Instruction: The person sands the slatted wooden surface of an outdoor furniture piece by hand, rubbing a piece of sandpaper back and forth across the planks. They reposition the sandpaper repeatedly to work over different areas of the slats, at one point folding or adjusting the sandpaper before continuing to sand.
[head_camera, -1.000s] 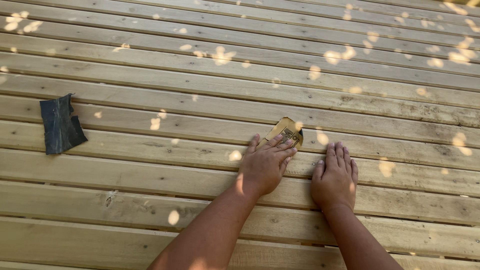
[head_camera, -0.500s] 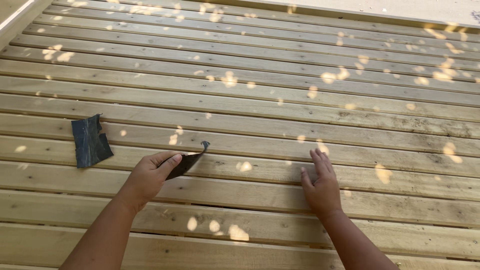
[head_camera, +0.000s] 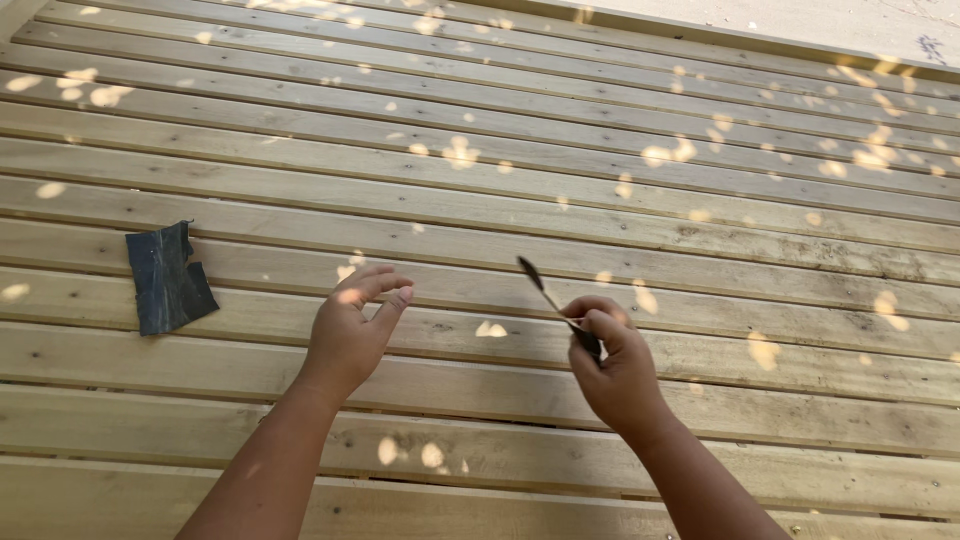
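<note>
The right hand (head_camera: 618, 372) pinches what looks like a thin sanding sheet (head_camera: 556, 305) edge-on above the deck (head_camera: 700, 190) (left hand (head_camera: 350, 330) open, empty), so a slack grip could drop it between boards.

Two hands (head_camera: 350, 325) (head_camera: 615, 365), two dark sandpaper pieces (head_camera: 167, 277) (head_camera: 555, 305) (one held).

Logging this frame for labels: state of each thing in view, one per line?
Left hand: raised off the boards, fingers loosely curled, empty.
Right hand: closed, pinching a thin dark sheet.
Thin dark sheet: held edge-on, off the deck.
Dark torn sheet: lying flat, untouched.
Deck boards: bare wood, sun-dappled.
</note>
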